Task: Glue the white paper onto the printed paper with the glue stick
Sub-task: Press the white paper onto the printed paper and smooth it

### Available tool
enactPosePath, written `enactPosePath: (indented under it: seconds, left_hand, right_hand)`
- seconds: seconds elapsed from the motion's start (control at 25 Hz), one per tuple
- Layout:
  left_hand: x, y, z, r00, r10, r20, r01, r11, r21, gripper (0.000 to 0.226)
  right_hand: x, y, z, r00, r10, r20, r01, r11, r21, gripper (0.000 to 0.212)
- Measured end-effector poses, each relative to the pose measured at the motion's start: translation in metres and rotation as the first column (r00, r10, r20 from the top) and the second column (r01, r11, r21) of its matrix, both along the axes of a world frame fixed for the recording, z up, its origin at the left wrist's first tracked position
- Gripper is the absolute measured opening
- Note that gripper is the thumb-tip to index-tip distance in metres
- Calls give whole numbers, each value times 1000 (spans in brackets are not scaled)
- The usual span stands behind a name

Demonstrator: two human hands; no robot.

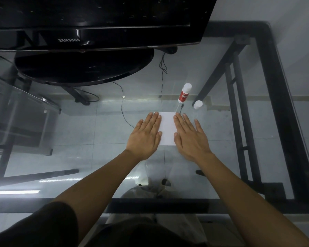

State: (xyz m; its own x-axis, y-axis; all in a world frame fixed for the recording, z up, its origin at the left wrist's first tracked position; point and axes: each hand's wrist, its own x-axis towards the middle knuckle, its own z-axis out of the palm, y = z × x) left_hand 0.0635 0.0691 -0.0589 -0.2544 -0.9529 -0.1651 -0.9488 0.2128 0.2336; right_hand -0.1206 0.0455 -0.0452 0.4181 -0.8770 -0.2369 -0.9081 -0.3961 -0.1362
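Note:
A white paper [167,129] lies flat on the glass table [96,132]. My left hand [146,136] rests palm down on its left edge, fingers together and flat. My right hand [190,137] lies palm down on its right edge, fingers slightly spread. Neither hand holds anything. No printed paper shows; whatever is under the white sheet is hidden. The glue stick [184,93], red and white, stands upright just beyond the paper. Its white cap [198,104] sits on the glass to the right of it.
A black Samsung monitor [89,20] with an oval base [82,66] fills the far left of the table. Thin black cables [122,111] run beneath the glass. The table's black metal frame [282,107] borders the right side and the near edge.

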Motion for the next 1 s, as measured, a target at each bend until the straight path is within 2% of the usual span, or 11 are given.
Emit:
enactPosePath:
  seconds: [0.2,0.36,0.48,0.56,0.68,0.8,1.0]
  left_hand:
    - [0,0,1,1000,0,7,0,1000,9,58]
    - [-1,-3,4,997,2,71,-4,1000,29,58]
    - [-4,1,5,989,77,123,-82,996,38,60]
    - [-4,6,7,987,143,68,-146,988,47,62]
    - [-6,3,10,1000,21,3,-21,999,28,58]
    - [5,-14,8,997,-74,32,73,997,41,55]
    - [22,-18,1,996,-29,78,26,998,50,57]
  right_hand:
    - [7,-2,1,999,22,39,-22,1000,0,58]
    - [8,-1,-2,1000,28,-1,-28,1000,-3,57]
    - [10,0,-2,1000,23,-2,-23,1000,-2,57]
    - [10,0,-2,1000,25,5,-25,1000,5,57]
    - [9,-1,-2,999,31,10,-31,999,8,57]
    - [9,-1,-2,999,31,10,-31,999,9,57]
    - [10,-1,-2,999,25,-29,-25,1000,5,58]
